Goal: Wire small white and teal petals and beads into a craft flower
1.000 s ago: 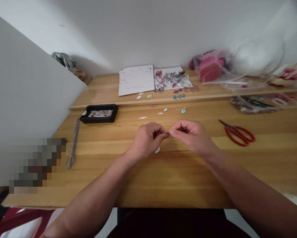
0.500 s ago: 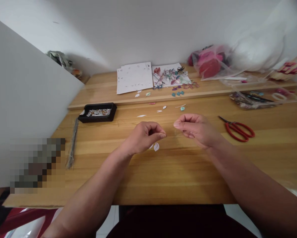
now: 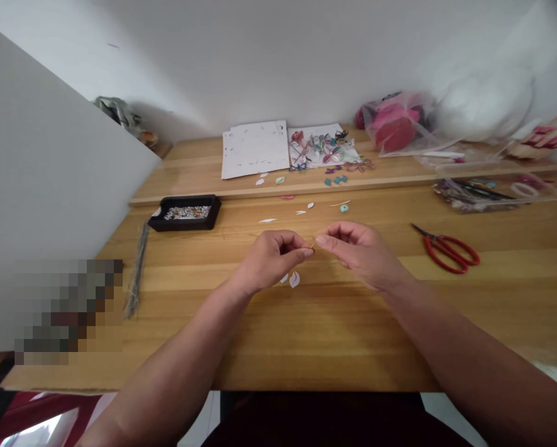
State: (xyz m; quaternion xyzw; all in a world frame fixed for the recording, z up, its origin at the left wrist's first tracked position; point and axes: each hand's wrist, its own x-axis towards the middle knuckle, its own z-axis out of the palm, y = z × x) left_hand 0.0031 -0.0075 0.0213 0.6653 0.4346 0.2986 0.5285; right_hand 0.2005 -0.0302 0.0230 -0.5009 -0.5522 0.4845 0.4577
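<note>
Pinches a strand [image 3: 312, 246] in closed fingers of the left hand [image 3: 278, 259], curls the right hand [image 3: 356, 248] at three o'clock, grip impossible to tell, and seems partway, with flowers [image 3: 331, 155] apparently done at twelve and petals [image 3: 295, 280] loose at seven.

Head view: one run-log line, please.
left hand: pinching thin yellowish piece | right hand: close beside, grip unclear | white cutouts, scissors: on table

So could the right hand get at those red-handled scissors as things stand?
Probably yes: the scissors lie right of the right hand, with nothing visible between them. Its fingers, though, are beside a thin yellowish piece; whether they grip it is unclear.
</note>
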